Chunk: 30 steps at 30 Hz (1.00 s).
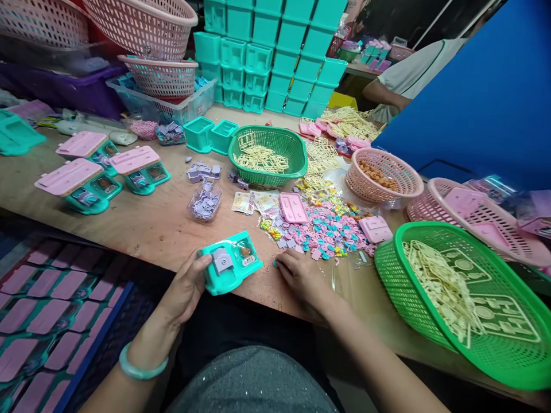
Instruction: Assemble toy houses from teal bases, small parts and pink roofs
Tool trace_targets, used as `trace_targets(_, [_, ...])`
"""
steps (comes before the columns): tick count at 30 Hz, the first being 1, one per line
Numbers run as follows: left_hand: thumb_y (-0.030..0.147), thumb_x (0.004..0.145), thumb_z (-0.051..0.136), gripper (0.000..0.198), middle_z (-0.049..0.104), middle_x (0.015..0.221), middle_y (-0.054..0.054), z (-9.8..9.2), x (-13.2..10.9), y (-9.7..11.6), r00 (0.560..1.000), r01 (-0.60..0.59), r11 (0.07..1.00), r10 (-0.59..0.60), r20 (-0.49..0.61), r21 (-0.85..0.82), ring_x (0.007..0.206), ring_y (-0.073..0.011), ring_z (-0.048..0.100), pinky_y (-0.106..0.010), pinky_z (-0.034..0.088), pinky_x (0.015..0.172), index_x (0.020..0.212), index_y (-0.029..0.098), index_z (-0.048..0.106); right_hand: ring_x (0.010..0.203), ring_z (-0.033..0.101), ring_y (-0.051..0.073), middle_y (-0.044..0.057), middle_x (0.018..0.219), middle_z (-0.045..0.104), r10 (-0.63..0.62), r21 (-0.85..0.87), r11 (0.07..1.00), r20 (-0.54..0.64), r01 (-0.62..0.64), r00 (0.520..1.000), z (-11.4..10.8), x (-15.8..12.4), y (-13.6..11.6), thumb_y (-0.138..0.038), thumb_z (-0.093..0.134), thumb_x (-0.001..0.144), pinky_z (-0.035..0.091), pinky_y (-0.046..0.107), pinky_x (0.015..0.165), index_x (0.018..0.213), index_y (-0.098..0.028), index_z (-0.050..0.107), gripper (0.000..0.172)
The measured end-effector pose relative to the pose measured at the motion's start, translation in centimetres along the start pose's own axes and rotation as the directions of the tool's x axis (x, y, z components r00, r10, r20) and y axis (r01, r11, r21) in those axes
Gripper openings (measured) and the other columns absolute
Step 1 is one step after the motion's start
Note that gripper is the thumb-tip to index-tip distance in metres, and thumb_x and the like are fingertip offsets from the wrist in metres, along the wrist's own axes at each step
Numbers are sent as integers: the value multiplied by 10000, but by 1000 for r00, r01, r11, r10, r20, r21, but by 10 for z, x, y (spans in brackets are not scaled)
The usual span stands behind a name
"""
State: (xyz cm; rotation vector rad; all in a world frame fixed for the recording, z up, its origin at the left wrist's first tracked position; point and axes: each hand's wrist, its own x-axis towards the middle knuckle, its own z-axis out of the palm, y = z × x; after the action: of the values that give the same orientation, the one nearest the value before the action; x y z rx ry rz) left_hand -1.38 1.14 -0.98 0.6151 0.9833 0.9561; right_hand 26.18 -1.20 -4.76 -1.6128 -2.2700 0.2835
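My left hand (pixel 186 287) grips a teal toy housing (pixel 231 262) at the near edge of the wooden table (pixel 150 223). A purple square part and a small round piece show on the housing's face. My right hand (pixel 300 275) rests on the table just right of the housing, fingers curled over the edge of a pile of small pink, teal and yellow parts (pixel 327 229). Its fingertips pinch at a small teal piece that I cannot make out clearly.
Three finished pink-topped teal toys (pixel 103 169) stand at left. A clear tray of purple parts (pixel 205 202), green baskets of cream sprues (pixel 267 154) (pixel 465 298), pink baskets (pixel 384 175), stacked teal housings (pixel 275 51). Another person's arm (pixel 387 94) at far right. A crate of toys (pixel 51 310) lies below left.
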Motion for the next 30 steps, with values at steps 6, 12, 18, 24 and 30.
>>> trace_targets(6, [488,748,804,432,763,1030,-42,3,-5,-1,1000,-17,999,17,-15,28,1008,-270,700,-315,549,798,1027,202,641,839,654,207,96,914,688,-12,47,999,-143,19,990,11,-10,-11,-190,444,1012,513,314,741,912,-197,680,257])
trace_targets(12, [475,748,812,493,744,1077,-46,14,-8,-4,989,-137,971,144,-22,193,1024,-261,684,-314,531,824,1113,214,609,741,643,202,52,798,671,206,316,943,-301,-106,931,-9,-12,-35,-227,546,975,519,326,668,837,-218,649,172])
trace_targets(18, [422,759,813,583,721,1135,-53,30,-14,-13,976,-212,916,216,29,341,1026,-248,677,-319,525,872,1241,232,545,815,666,179,42,872,689,238,609,793,-328,12,914,-44,-12,-98,-172,590,956,560,310,713,931,-216,651,80])
trace_targets(24, [387,744,822,584,718,1120,-49,32,-15,-16,973,-226,899,229,36,375,1024,-253,674,-319,518,873,1237,242,542,772,661,174,42,835,675,249,582,813,-337,-7,908,-38,-9,-104,-167,578,959,567,303,673,902,-207,641,93])
trace_targets(30, [366,708,840,594,731,1084,-50,32,-17,-16,976,-206,889,219,14,408,978,-265,679,-319,517,826,1217,250,557,762,657,183,44,824,674,187,502,864,-393,39,900,-41,-11,-108,-112,551,946,557,316,673,925,-221,633,138])
